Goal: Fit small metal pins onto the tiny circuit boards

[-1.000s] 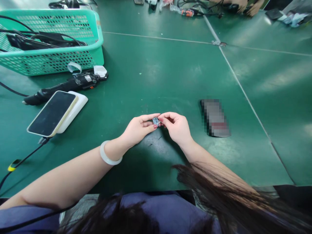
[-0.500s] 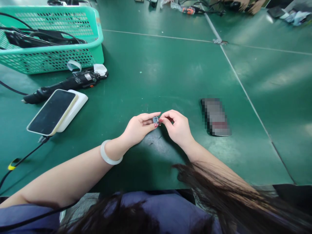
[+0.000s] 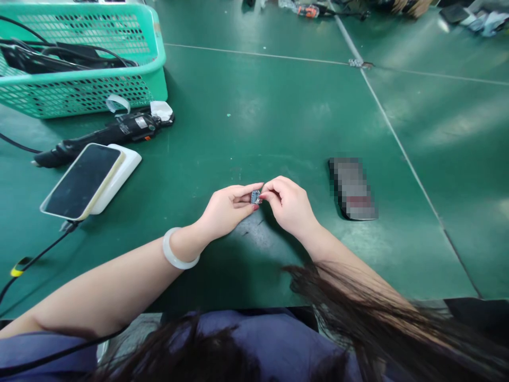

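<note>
Worktop [image 3: 246, 127]: green. Basket [image 3: 153, 66], far-left corner: perforated, holds black cables [image 3: 67, 55]. Left hand [image 3: 222, 212], fingers nearly closed, grips a small grey part [image 3: 255, 197] near the front edge, centrally; right hand [image 3: 290, 207], thumb and fingertip pinched together, touches its right side. Part: compact, finer detail unreadable.

Landmark: basket [image 3: 155, 69], far L of table [image 3: 254, 127]; cables [image 3: 59, 55] in it. Power screwdriver [image 3: 103, 135] on table, just before basket. Phone [image 3: 81, 180] nearer, atop flat charger [image 3: 119, 178]. Pixelated item [image 3: 353, 190] well R of basket, nearer edge.
</note>
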`<state>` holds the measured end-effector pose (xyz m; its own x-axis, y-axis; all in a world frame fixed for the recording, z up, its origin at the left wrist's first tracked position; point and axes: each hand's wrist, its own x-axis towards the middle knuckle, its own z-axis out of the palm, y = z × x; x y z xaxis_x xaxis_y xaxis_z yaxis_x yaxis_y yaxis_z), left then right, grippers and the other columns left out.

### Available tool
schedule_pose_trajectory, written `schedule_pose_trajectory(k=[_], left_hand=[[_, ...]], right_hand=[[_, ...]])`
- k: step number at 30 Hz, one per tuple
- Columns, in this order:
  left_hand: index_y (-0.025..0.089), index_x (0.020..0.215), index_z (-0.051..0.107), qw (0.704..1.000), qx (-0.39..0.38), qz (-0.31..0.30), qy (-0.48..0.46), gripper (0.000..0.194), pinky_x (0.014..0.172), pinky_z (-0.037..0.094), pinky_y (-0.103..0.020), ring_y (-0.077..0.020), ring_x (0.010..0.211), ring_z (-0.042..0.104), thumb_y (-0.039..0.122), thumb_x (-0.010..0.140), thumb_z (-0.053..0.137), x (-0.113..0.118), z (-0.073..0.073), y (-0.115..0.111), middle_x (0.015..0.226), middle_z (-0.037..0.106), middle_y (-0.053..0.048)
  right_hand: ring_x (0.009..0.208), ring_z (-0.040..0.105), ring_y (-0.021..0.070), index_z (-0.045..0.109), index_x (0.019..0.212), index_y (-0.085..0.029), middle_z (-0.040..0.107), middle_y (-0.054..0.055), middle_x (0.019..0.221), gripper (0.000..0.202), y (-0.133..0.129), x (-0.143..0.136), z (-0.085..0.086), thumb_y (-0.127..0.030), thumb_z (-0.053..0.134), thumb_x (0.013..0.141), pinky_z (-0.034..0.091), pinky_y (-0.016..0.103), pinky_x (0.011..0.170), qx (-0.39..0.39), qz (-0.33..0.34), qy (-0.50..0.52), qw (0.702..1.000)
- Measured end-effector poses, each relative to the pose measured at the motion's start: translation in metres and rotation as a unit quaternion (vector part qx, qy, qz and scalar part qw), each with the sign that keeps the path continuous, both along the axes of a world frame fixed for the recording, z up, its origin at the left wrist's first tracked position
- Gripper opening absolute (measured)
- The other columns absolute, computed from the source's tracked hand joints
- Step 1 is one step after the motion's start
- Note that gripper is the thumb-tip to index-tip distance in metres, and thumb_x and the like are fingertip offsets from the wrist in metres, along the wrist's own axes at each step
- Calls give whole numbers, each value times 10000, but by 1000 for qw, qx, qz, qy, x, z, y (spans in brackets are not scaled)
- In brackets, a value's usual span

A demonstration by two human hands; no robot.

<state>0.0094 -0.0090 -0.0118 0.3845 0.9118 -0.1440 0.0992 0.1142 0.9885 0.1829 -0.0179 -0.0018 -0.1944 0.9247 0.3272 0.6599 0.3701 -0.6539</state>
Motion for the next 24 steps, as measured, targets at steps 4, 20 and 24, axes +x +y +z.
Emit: schedule_pose_trajectory(k=[4,20,24], left_hand=[[197,1201,655,1000,12,-6,22,456,973,515,-371,-195,988,669,194,745,676,0,0,0,1109,689,-81],[175,1147,683,1000,-5,28,12,430,983,507,-367,-193,976,677,282,731,715,3,4,-1,1052,719,-68],[183,1148,684,1000,5,21,22,417,985,504,-363,-200,995,678,304,749,702,2,4,-1,1082,723,-69]], right_hand=[[739,539,148,525,710,-206,583,9,766,174,0,0,-1,-136,525,870,425,279,705,5,5,-21,1000],[693,525,152,533,703,-211,589,21,760,184,-5,-5,3,-224,525,886,429,298,665,6,-15,-13,1000],[669,511,141,519,698,-209,577,14,746,196,-4,-5,-1,-246,532,890,418,287,647,2,-12,-1,1000]])
